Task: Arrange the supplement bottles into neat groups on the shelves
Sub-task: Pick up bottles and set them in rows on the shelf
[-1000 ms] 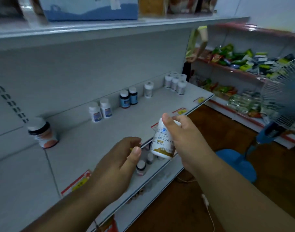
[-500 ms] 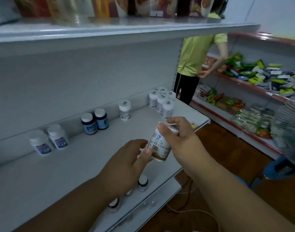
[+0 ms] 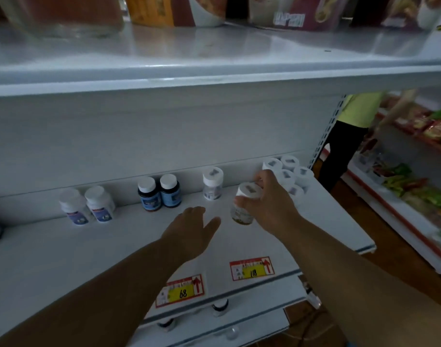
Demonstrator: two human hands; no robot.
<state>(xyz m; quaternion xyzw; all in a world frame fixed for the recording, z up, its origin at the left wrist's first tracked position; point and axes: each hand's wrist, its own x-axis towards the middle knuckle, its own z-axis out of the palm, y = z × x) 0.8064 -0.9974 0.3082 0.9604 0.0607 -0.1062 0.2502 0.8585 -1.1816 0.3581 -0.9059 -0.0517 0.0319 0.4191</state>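
Note:
My right hand (image 3: pixel 267 201) grips a white-capped bottle (image 3: pixel 244 204) with a gold-banded label, holding it upright just over the white shelf (image 3: pixel 64 259), between a single white bottle (image 3: pixel 212 182) and a cluster of several white bottles (image 3: pixel 288 174) at the back right. My left hand (image 3: pixel 189 231) hovers flat and open over the shelf, to the left of the held bottle, holding nothing. Along the back wall stand two dark blue bottles (image 3: pixel 159 191) and two white bottles with blue labels (image 3: pixel 88 205).
An upper shelf (image 3: pixel 214 68) with packaged goods overhangs the work area. Price tags (image 3: pixel 180 291) mark the shelf front. Small bottles (image 3: pixel 219 306) stand on the shelf below. A person in a yellow shirt (image 3: pixel 352 126) stands at the right beside snack shelves (image 3: pixel 419 176).
My right hand has carried the bottle from the shelf's front edge toward the back, near the single white bottle. My left hand has let go of it and now hovers flat.

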